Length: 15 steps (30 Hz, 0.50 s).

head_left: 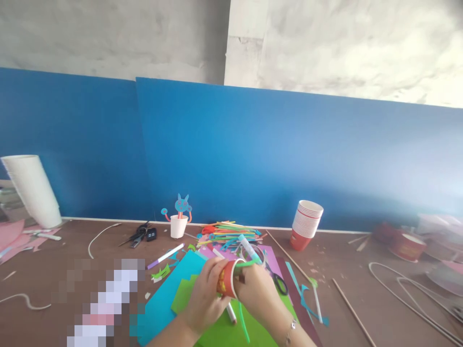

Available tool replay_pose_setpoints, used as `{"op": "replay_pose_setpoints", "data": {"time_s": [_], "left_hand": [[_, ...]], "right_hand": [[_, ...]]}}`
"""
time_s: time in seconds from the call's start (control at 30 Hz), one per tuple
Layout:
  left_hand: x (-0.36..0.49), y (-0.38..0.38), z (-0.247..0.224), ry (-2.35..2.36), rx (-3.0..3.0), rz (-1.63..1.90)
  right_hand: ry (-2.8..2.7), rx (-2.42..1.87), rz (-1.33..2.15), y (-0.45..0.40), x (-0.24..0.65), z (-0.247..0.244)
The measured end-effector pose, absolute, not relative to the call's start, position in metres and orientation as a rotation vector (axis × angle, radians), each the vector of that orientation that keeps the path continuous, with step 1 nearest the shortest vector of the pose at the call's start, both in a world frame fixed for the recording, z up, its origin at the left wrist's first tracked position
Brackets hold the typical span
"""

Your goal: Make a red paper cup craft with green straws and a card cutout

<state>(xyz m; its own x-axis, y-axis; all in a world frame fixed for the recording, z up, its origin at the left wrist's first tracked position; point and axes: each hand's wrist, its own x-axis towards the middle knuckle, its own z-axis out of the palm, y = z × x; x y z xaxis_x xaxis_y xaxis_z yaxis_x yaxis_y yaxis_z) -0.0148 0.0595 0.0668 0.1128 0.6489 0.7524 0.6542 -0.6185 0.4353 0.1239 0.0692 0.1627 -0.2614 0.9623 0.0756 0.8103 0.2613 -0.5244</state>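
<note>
A red paper cup [227, 279] with a white rim is tipped sideways above the coloured sheets, its mouth facing right. My left hand [205, 295] is wrapped round its left side. At the mouth, my right hand [259, 293] has its fingers closed at or inside the rim; the fingertips are hidden. A green strip [244, 324] hangs below the cup, and another green length crosses the top of the rim toward my right hand. Green paper [181, 295] and a blue sheet [155, 315] lie underneath.
Behind are a white cup with a blue paper figure [178, 225], a pile of coloured sticks [229, 233], a glue stick [249, 247] and stacked cups [307, 219]. Black scissors [279, 284] lie right of my hands, wooden sticks [352, 311] farther right. A purple marker [164, 256] lies left.
</note>
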Motion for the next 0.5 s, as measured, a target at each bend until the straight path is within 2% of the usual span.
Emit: {"op": "replay_pose_setpoints", "data": {"time_s": [0.2,0.37,0.5], "left_hand": [[-0.016,0.063,0.066,-1.449,-2.376,-1.763],[-0.021,0.069,0.069,-1.709,-2.117,-2.109],[-0.021,0.072,0.071,-1.852,-1.95,-2.273]], "right_hand": [[-2.067,-1.648,0.658,0.07,0.128,0.171],[-1.971,-1.49,0.764,0.07,0.138,0.18],[-2.177,-1.491,0.736,0.067,0.134,0.172]]}}
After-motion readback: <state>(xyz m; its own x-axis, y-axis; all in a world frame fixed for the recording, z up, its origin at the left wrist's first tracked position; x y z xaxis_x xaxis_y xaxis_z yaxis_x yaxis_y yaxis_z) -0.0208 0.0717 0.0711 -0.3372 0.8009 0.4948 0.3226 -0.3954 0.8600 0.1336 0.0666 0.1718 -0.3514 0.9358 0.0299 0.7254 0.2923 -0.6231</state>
